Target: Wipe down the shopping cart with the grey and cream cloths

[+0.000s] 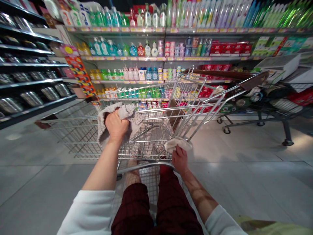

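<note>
A wire shopping cart (156, 130) stands side-on in front of me, its handle end to the right. My left hand (116, 125) is closed around a crumpled grey cloth (102, 119), over the cart's near top rail. Lower and to the right, my right hand (180, 160) grips a whitish cloth (178, 143) against the cart's wire side near the rear corner. The fingertips of both hands are partly hidden by the cloths. No goods show inside the basket.
Shelves of bottles (127, 75) and boxes run along the back. Metal pots (31, 98) fill a rack at the left. A second, loaded cart (259, 114) stands at the right. A curved metal bar (146, 165) crosses low before my legs.
</note>
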A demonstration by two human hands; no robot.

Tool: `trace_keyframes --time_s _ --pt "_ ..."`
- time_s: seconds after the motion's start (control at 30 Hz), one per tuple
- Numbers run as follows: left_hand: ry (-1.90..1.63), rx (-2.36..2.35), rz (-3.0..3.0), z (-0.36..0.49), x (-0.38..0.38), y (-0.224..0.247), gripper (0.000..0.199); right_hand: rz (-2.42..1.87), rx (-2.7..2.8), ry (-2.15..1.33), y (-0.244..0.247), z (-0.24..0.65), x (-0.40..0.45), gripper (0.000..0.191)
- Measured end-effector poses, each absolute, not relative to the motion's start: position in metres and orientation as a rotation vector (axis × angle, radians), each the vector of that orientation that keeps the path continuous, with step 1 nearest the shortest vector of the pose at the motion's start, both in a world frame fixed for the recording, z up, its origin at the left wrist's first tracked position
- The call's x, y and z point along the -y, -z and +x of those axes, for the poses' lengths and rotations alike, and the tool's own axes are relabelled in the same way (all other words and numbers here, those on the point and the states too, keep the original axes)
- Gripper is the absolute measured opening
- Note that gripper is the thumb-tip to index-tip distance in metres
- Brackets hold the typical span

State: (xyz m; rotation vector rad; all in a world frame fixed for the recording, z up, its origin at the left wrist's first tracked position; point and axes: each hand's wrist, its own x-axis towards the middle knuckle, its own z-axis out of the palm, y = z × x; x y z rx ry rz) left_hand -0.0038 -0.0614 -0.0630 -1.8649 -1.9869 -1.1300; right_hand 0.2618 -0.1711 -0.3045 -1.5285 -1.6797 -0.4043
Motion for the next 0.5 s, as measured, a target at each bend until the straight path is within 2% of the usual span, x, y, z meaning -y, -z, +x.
trace_keyframes --time_s 0.1,0.23,0.37,0.5 --pt "1.119 1.994 -1.875 -0.003 0.062 0.063 0.044 -1.515 1.801 0.288 0.340 0.252 0.177 0.028" --pt "1.111 2.007 -1.879 -0.003 0.061 0.064 0.043 -1.465 1.927 0.134 0.358 0.247 0.188 0.035" --pt "1.103 2.003 -1.873 -0.002 0.060 0.066 0.043 -1.421 1.931 0.046 0.354 0.248 0.186 0.030" --pt "1.119 1.994 -1.874 -0.001 0.060 0.067 0.041 -1.396 1.822 0.053 0.323 0.250 0.185 0.032"
